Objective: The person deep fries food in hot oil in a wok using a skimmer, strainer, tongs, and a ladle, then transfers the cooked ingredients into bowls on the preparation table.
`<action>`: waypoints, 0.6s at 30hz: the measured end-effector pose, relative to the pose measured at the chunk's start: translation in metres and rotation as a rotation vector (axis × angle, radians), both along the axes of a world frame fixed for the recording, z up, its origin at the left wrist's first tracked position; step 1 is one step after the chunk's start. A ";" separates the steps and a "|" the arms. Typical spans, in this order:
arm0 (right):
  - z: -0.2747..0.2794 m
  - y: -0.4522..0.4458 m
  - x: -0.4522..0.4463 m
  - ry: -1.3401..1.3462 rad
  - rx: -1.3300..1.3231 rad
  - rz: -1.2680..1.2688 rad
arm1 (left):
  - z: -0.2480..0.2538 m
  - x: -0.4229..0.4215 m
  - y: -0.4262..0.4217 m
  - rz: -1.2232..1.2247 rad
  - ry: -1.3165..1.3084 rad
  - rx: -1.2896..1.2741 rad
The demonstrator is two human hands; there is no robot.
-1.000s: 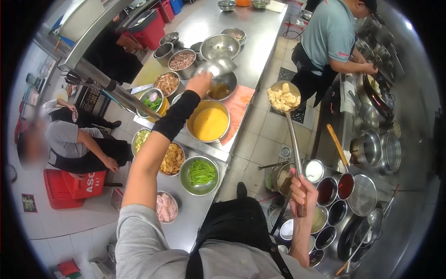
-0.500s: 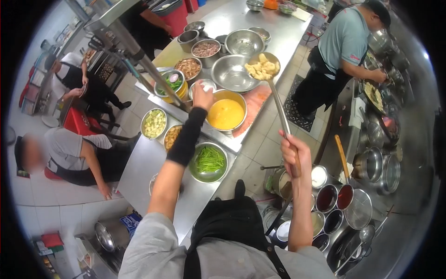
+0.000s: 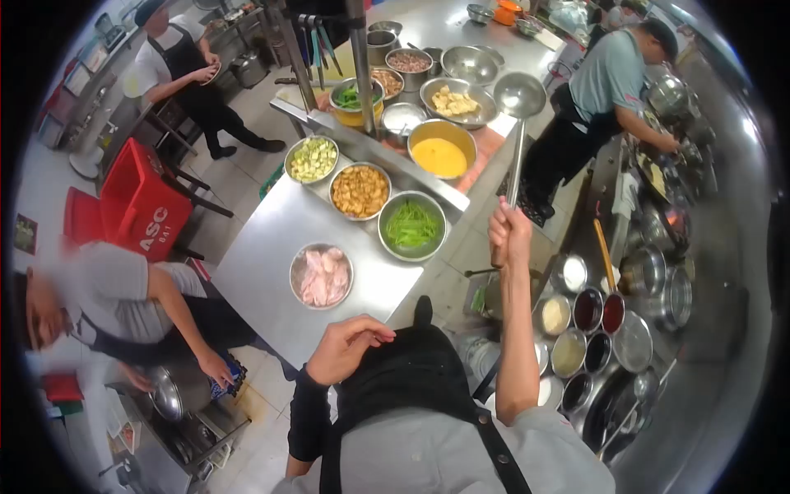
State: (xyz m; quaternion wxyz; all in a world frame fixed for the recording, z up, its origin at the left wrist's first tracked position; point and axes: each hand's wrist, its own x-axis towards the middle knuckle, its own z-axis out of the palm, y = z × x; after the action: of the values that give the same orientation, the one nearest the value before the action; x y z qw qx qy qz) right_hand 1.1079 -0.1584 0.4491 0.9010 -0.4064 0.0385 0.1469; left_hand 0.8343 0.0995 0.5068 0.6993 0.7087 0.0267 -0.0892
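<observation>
My right hand [image 3: 510, 233] is wrapped round the handle of a ladle [image 3: 520, 95], whose bowl looks empty and hangs near the counter's edge. Beside the ladle, pale yellow pieces [image 3: 454, 101] lie in a steel bowl [image 3: 487, 116]. My left hand [image 3: 350, 347] is in front of the apron, fingers bent and partly apart, with nothing in it. The nearest bowl to it holds raw pale meat [image 3: 322, 278]. Further along are bowls of green strips [image 3: 414, 225], browned chunks [image 3: 360, 191], pale green cubes [image 3: 312, 159] and yellow liquid [image 3: 439, 157].
A co-worker [image 3: 613, 82] stands at the stove on the right. Two more people are on the left, one [image 3: 177, 70] standing and one [image 3: 123, 296] leaning by a pot. Sauce pots [image 3: 587, 309] line the right side. A red bin [image 3: 148, 202] stands left.
The pale yellow pieces have gone from the ladle into the steel bowl. My left hand has drawn back from the bowls to my body. The view has shifted.
</observation>
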 end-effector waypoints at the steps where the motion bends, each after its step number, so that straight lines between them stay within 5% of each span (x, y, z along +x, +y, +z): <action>1: 0.000 -0.003 -0.018 0.069 0.289 0.060 | 0.005 -0.017 0.007 -0.005 -0.020 -0.002; 5: -0.004 -0.023 -0.144 0.333 1.063 0.040 | 0.054 -0.063 0.024 -0.212 -0.273 0.092; 11: 0.010 -0.075 -0.296 0.180 1.018 -0.031 | 0.089 -0.081 0.009 -0.469 -0.552 0.046; 18: 0.048 -0.131 -0.441 -0.127 0.950 -0.278 | 0.079 -0.100 -0.074 -0.855 -0.521 -0.089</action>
State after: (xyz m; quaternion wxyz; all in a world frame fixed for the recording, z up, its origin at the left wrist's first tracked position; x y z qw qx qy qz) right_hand 0.6674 -0.2895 0.4973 0.9982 0.0497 -0.0337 0.0017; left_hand 0.7339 0.0260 0.5855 0.6133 0.6244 -0.4454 -0.1888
